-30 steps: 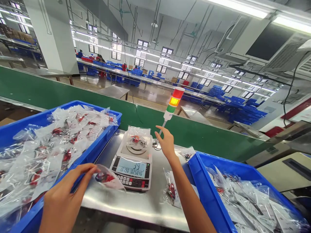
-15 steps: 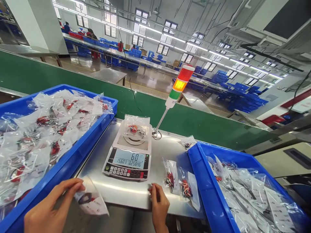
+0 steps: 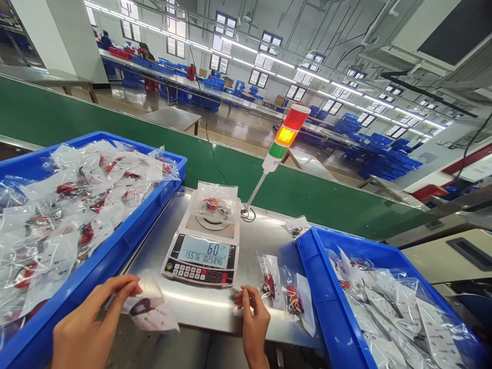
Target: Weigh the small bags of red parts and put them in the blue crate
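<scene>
My left hand (image 3: 92, 318) pinches the upper edge of a clear plastic bag (image 3: 151, 312) holding a printed white slip and a dark coiled cable. The bag hangs tilted over the front edge of the steel table (image 3: 192, 303). Above that same edge, my right hand (image 3: 253, 320) has loosely curled fingers, the thumb a little apart, and no object shows in them. Beyond both hands stands a digital scale (image 3: 202, 256) reading 60 on its top line. On its pan lies a bag with red and orange wires (image 3: 215, 204).
A blue bin (image 3: 115, 246) full of bagged parts stands left, another blue bin (image 3: 338, 307) right. Two wire bags (image 3: 269, 282) lie beside the right bin, a small bag (image 3: 296, 225) behind them. A signal tower (image 3: 286, 136) glows yellow before the green partition (image 3: 326, 200).
My left hand has moved slightly right and up with the bag. My right hand has shifted a little right, its fingers loosening. The scale's lower-left figure went from 15.603 to 15.576.
</scene>
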{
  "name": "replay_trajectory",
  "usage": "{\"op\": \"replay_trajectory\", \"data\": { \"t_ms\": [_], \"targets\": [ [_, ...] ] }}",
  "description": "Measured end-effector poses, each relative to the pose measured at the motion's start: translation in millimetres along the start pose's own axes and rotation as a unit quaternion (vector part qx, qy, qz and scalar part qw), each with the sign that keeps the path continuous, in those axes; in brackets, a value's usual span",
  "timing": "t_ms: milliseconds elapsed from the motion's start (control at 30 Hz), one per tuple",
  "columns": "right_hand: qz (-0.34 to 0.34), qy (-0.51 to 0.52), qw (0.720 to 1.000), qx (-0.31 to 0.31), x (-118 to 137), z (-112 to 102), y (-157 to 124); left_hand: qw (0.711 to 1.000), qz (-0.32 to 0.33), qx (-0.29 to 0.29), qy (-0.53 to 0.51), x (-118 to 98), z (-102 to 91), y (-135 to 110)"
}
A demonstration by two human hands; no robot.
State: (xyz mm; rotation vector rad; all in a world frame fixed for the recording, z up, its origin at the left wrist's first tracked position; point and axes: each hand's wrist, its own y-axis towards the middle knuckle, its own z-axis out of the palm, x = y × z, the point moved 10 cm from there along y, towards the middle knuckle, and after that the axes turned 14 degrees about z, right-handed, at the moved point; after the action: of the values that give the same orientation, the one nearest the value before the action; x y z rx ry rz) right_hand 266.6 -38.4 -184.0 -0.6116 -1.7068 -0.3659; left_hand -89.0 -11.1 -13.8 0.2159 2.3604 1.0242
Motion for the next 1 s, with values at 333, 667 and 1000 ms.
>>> {"op": "replay_trajectory", "data": {
  "t_ms": [333,667,1000],
  "targets": [
    [-0.200,-0.043,0.979,-0.016,205.1,15.4,100.5,0.967,0.251,-0.014,-0.030,-93.6,58.1,156.7],
    [-0.242,-0.207,0.934,0.162,263.1,162.2,205.0,0.961,0.246,0.114,-0.049,-110.7,160.4,190.6],
    [-0.237,-0.146,0.948,0.152,303.5,125.7,214.6,0.950,0.249,0.178,-0.071,-113.1,202.0,181.6]
  ]
}}
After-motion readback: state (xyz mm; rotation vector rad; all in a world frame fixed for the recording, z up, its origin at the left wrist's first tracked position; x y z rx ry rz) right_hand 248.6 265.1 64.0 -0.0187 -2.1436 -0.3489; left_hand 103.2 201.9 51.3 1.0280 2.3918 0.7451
